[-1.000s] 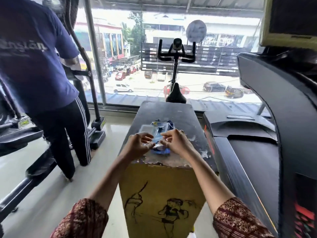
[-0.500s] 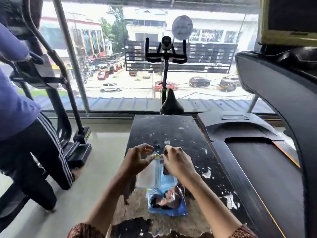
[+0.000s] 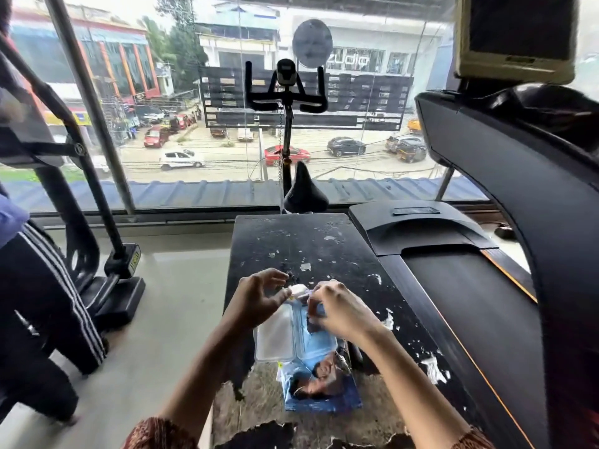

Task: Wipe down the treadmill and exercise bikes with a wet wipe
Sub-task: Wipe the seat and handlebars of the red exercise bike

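At the far left, a person's leg point(image 3: 48, 286) in dark trousers with white side stripes is seen beside a black exercise machine point(image 3: 81, 176). A small yellow-green label point(image 3: 134, 256) on the machine's foot carries writing that appears to read "iron". Beyond the window point(image 3: 181, 92), lettering that looks like "zudio" is carried on a building front point(image 3: 348, 61). An exercise bike point(image 3: 285, 95) is placed against the glass, its saddle just behind the far edge of the desk point(image 3: 291, 241), a black-topped box with worn, flaking paint. On the desk a blue pack of wipes point(image 3: 324, 405) is laid, its clear lid point(image 3: 275, 335) swung open to the left; the printing on the pack cannot be read. A white wet wipe point(image 3: 297, 290) is pinched between thumb and forefinger of the left hand point(image 3: 259, 303) above the pack's far end. The right hand point(image 3: 343, 315) is curled narrowly on that end of the pack, its fingertips just beside the wipe. To the right, the treadmill point(image 3: 453, 303) is set alongside the desk, with a dark screen point(image 3: 518, 27) mounted above its console.
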A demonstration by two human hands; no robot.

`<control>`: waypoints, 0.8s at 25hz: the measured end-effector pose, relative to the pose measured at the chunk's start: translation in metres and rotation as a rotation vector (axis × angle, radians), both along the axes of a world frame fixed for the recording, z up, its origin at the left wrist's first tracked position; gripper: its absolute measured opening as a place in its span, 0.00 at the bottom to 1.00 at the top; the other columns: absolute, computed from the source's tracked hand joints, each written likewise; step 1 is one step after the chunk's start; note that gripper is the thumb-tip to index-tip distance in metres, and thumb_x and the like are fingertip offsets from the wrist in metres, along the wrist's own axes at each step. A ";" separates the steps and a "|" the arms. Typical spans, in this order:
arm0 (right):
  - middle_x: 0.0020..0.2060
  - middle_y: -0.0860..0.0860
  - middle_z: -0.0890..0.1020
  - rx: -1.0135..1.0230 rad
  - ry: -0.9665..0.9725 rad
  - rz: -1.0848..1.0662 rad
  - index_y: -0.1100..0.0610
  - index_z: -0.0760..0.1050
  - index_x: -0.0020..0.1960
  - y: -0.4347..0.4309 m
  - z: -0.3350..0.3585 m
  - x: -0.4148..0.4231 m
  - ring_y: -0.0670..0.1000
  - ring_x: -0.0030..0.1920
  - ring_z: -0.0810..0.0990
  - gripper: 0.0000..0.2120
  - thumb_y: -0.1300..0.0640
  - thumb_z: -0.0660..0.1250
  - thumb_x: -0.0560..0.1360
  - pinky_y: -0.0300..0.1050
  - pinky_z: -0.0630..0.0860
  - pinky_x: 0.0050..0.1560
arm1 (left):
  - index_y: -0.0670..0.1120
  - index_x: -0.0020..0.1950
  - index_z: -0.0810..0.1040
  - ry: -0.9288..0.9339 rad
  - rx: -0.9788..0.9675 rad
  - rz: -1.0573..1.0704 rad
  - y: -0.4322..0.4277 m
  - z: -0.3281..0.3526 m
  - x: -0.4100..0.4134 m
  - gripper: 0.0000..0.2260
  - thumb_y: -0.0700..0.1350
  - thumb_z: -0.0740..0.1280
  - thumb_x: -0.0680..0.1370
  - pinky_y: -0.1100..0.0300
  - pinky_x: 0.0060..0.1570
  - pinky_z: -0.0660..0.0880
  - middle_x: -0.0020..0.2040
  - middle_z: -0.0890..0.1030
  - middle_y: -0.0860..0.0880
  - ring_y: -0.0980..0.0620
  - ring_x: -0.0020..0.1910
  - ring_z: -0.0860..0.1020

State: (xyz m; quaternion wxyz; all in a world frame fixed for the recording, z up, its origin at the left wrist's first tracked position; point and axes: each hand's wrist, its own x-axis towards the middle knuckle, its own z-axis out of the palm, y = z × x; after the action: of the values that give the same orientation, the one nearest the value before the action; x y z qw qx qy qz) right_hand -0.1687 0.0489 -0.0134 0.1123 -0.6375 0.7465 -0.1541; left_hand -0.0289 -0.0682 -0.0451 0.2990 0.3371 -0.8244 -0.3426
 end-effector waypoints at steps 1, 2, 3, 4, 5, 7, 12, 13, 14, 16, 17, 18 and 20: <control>0.53 0.54 0.78 0.037 0.033 0.022 0.61 0.77 0.54 0.000 -0.002 0.002 0.49 0.50 0.76 0.07 0.64 0.66 0.76 0.42 0.74 0.54 | 0.46 0.54 0.82 0.000 0.000 -0.002 0.000 0.000 0.001 0.10 0.42 0.74 0.73 0.72 0.51 0.73 0.49 0.84 0.52 0.60 0.49 0.80; 0.53 0.55 0.76 0.055 0.066 0.033 0.63 0.75 0.56 -0.001 -0.005 0.004 0.50 0.50 0.75 0.08 0.66 0.64 0.77 0.42 0.73 0.56 | 0.46 0.54 0.82 0.001 0.002 -0.003 -0.001 0.000 0.002 0.10 0.42 0.74 0.73 0.72 0.51 0.73 0.49 0.84 0.52 0.60 0.49 0.80; 0.54 0.56 0.75 0.045 0.097 0.042 0.65 0.74 0.58 -0.002 -0.008 0.007 0.51 0.49 0.75 0.09 0.67 0.62 0.78 0.44 0.74 0.57 | 0.46 0.53 0.82 0.004 0.005 -0.003 -0.001 0.000 0.002 0.10 0.42 0.74 0.73 0.72 0.51 0.73 0.49 0.84 0.53 0.60 0.49 0.80; 0.54 0.56 0.74 0.041 0.125 0.047 0.65 0.73 0.59 -0.004 -0.011 0.008 0.52 0.50 0.75 0.11 0.68 0.61 0.78 0.47 0.75 0.57 | 0.46 0.53 0.82 0.009 0.009 -0.002 -0.001 0.000 0.003 0.10 0.42 0.74 0.73 0.72 0.51 0.73 0.49 0.84 0.53 0.60 0.49 0.80; 0.55 0.56 0.74 0.040 0.145 0.052 0.66 0.73 0.60 -0.006 -0.013 0.010 0.53 0.50 0.75 0.11 0.67 0.60 0.79 0.48 0.75 0.57 | 0.46 0.53 0.82 0.013 0.014 -0.001 -0.002 -0.001 0.004 0.10 0.42 0.74 0.73 0.72 0.50 0.73 0.49 0.84 0.53 0.60 0.48 0.80; 0.55 0.56 0.74 0.035 0.170 0.053 0.66 0.74 0.60 -0.008 -0.013 0.012 0.53 0.51 0.75 0.11 0.67 0.59 0.79 0.48 0.75 0.58 | 0.47 0.53 0.82 0.017 0.023 0.000 -0.001 -0.001 0.003 0.10 0.42 0.74 0.73 0.75 0.48 0.72 0.48 0.84 0.53 0.63 0.47 0.80; 0.51 0.54 0.73 0.029 0.253 0.052 0.62 0.75 0.54 -0.003 -0.008 0.012 0.51 0.47 0.70 0.08 0.64 0.58 0.80 0.48 0.73 0.56 | 0.45 0.52 0.82 0.035 0.033 -0.002 0.000 -0.003 0.001 0.09 0.40 0.73 0.73 0.80 0.45 0.69 0.45 0.82 0.56 0.77 0.42 0.75; 0.51 0.54 0.73 0.045 0.251 0.059 0.63 0.76 0.52 -0.003 -0.009 0.010 0.50 0.47 0.71 0.08 0.64 0.58 0.80 0.48 0.73 0.56 | 0.45 0.52 0.82 0.038 0.034 -0.005 0.000 -0.004 0.001 0.09 0.39 0.73 0.72 0.80 0.45 0.69 0.45 0.82 0.56 0.77 0.42 0.75; 0.51 0.55 0.73 0.064 0.241 0.065 0.63 0.76 0.51 -0.004 -0.011 0.008 0.51 0.48 0.72 0.08 0.64 0.59 0.79 0.48 0.74 0.56 | 0.46 0.52 0.82 0.039 0.032 -0.007 -0.001 -0.004 0.001 0.09 0.39 0.74 0.72 0.80 0.45 0.69 0.45 0.82 0.56 0.77 0.42 0.75; 0.50 0.56 0.75 0.091 0.189 0.077 0.63 0.75 0.51 -0.005 -0.013 0.005 0.52 0.46 0.75 0.07 0.64 0.59 0.80 0.48 0.77 0.53 | 0.47 0.52 0.82 0.041 0.027 -0.007 -0.002 -0.005 0.002 0.09 0.40 0.74 0.72 0.79 0.45 0.69 0.45 0.82 0.57 0.76 0.42 0.75; 0.49 0.56 0.75 0.098 0.158 0.082 0.63 0.74 0.51 -0.005 -0.012 0.004 0.52 0.44 0.76 0.06 0.64 0.58 0.80 0.47 0.77 0.51 | 0.47 0.52 0.82 0.043 0.026 -0.006 -0.003 -0.005 0.002 0.09 0.40 0.74 0.72 0.79 0.45 0.69 0.45 0.82 0.57 0.76 0.42 0.76; 0.48 0.55 0.75 0.103 0.134 0.092 0.63 0.73 0.53 -0.005 -0.011 0.003 0.51 0.43 0.75 0.07 0.65 0.57 0.80 0.46 0.77 0.50 | 0.47 0.52 0.82 0.043 0.026 -0.004 -0.004 -0.006 0.002 0.10 0.40 0.74 0.72 0.79 0.45 0.69 0.45 0.82 0.56 0.76 0.43 0.76; 0.46 0.55 0.74 0.117 0.101 0.107 0.63 0.71 0.56 -0.005 -0.007 0.003 0.51 0.42 0.74 0.09 0.68 0.54 0.81 0.45 0.76 0.49 | 0.47 0.52 0.82 0.040 0.024 0.003 -0.004 -0.005 0.003 0.10 0.40 0.74 0.72 0.80 0.45 0.69 0.46 0.83 0.55 0.75 0.43 0.76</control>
State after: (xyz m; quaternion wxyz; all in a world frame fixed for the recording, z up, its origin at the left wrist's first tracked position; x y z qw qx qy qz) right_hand -0.1659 0.0444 -0.0202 0.1195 -0.6757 0.7239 -0.0717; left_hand -0.0261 -0.0722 -0.0506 0.3119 0.3351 -0.8134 -0.3589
